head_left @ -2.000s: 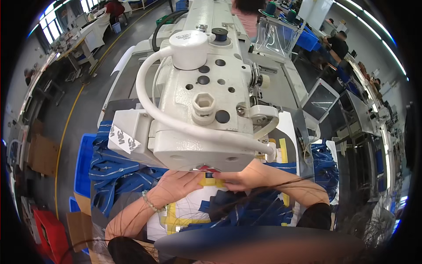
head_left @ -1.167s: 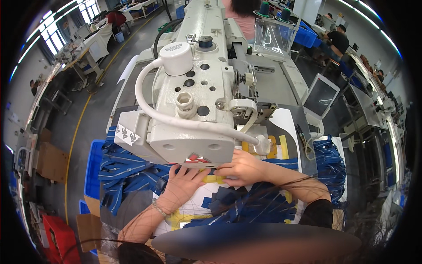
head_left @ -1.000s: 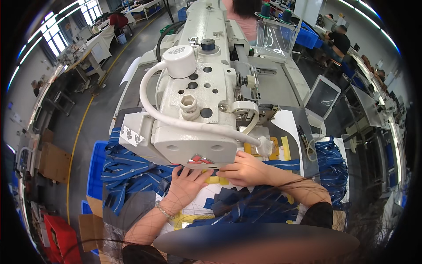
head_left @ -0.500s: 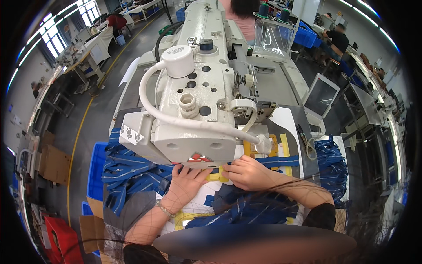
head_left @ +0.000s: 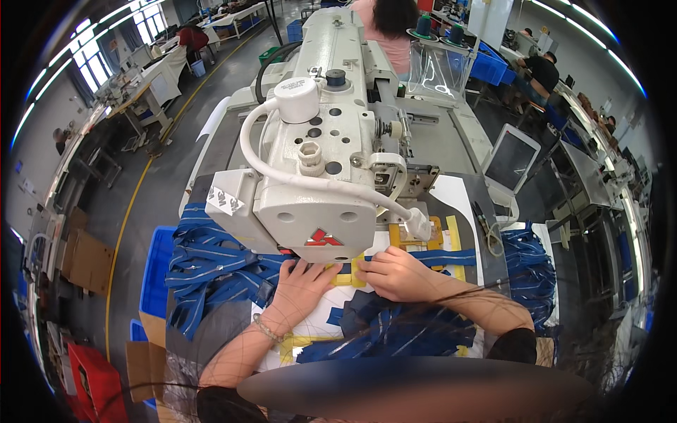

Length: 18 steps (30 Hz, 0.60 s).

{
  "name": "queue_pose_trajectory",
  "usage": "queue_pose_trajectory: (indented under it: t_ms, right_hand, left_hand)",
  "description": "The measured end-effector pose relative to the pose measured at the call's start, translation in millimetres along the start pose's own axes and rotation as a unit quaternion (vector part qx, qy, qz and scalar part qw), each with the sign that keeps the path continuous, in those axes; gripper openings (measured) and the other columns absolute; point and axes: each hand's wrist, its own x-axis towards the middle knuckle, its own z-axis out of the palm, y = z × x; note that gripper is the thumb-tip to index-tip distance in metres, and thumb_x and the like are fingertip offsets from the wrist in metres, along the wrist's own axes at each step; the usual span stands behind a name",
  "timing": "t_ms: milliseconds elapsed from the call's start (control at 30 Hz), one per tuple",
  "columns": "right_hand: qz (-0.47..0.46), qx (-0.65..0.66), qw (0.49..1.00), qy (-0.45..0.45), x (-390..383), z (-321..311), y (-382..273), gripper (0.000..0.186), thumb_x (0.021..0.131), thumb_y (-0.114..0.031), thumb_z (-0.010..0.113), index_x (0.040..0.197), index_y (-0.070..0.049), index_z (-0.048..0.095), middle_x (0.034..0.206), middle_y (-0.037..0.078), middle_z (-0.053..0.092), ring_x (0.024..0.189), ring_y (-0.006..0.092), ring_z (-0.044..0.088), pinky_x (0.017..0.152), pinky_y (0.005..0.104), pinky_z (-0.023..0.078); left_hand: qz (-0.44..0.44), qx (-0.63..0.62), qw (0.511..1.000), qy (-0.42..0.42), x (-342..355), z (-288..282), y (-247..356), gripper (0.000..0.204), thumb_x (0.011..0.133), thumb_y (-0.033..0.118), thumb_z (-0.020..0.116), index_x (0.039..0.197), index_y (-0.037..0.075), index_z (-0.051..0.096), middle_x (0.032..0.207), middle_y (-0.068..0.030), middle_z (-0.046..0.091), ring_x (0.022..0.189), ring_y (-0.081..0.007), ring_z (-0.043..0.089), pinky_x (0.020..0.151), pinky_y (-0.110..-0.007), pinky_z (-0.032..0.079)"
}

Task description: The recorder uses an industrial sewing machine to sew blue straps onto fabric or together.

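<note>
White sewing machine (head_left: 310, 190) just beyond the fingers. On my feed: left hand (head_left: 300, 289) flat, fingers slightly spread; right hand (head_left: 400, 276) curled, I can't tell its hold. Blue zipper strip (head_left: 453, 258) beside 2 hands' fingertips, yellow tape (head_left: 358, 277) between.

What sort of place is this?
Likely a sewing workshop or factory floor: there's a white industrial sewing machine, a pile of blue strips that look like zippers, and dark thread cones beyond.

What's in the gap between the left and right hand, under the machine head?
In the head view, yellow tape and a short stretch of blue strip show between the left hand and right hand.
</note>
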Motion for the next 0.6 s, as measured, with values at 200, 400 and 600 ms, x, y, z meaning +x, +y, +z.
queue_pose_trajectory:
  t_ms: [200, 400, 600]
  right_hand:
    - [0.001, 0.002, 1.000, 0.011, -2.4, 1.9, -0.6, 0.034, 0.068, -0.015, 0.067, 0.101, -0.008, 0.060, 0.104, 0.003, 0.060, 0.085, 0.0161, 0.055, 0.073, 0.0303, 0.042]
    - [0.005, -0.001, 1.000, 0.020, -5.5, 2.6, -1.1, 0.036, 0.068, -0.015, 0.067, 0.104, -0.008, 0.060, 0.107, 0.003, 0.060, 0.086, 0.0163, 0.055, 0.074, 0.0308, 0.042]
    - [0.005, 0.015, 0.999, 0.028, -5.2, 7.5, -1.1, 0.036, 0.070, -0.014, 0.066, 0.105, -0.008, 0.060, 0.109, 0.003, 0.060, 0.087, 0.0165, 0.055, 0.075, 0.0310, 0.042]
  left_hand:
    - [0.004, -0.007, 1.000, 0.009, -0.7, 2.4, -1.9, 0.043, 0.078, 0.027, 0.066, 0.120, 0.023, 0.057, 0.111, 0.0047, 0.056, 0.106, -0.0169, 0.049, 0.091, -0.041, 0.032]
    - [0.013, -0.002, 1.000, 0.000, 1.7, 0.5, -1.5, 0.043, 0.078, 0.027, 0.066, 0.120, 0.023, 0.057, 0.112, 0.0049, 0.055, 0.106, -0.0164, 0.049, 0.091, -0.042, 0.032]
    - [0.008, -0.003, 1.000, -0.009, -0.9, -1.4, -4.9, 0.042, 0.079, 0.027, 0.065, 0.120, 0.023, 0.058, 0.113, 0.0052, 0.054, 0.106, -0.0155, 0.049, 0.092, -0.042, 0.031]
